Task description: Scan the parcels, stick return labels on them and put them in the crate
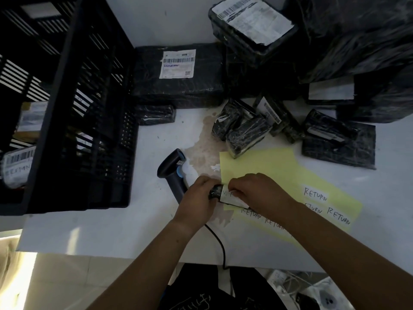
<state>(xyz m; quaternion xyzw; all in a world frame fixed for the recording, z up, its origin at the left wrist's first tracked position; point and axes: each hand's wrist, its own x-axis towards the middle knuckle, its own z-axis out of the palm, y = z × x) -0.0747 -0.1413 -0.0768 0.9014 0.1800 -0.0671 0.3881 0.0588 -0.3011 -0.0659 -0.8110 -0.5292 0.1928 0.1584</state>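
While a black slatted crate [67, 113] stands at the left of the white table [111, 231] with labelled parcels already inside, 1 of them marked RETURN [17, 166], a person works on the next item near the table's front edge. A corded handheld scanner [172, 168] lies between the crate and the hands, the lower part of its handle hidden under the left hand [196, 195], whose fingers are curled round a small parcel [215, 193] wrapped in black film. Across the parcel's upper face lies a white handwritten return label [230, 196], and the right hand [257, 193], fingers bent, pinches the label's right end against the wrap. The step in hand appears to be sticking the label down, and it calls for a steady left grip while the right fingertips smooth the paper from 1 end to the other, so that no crease forms and the word stays readable. Crinkled film probably gives poor hold, so the corners deserve a firm press. Whether the parcel's barcode sits clear of the label cannot be told from this view. Under the right wrist, a yellow backing sheet [268, 166] carries more RETURN labels, and beyond it a heap of black parcels [245, 130] waits. The crate stands well apart to the left, so the finished parcel should need a lift over the scanner.
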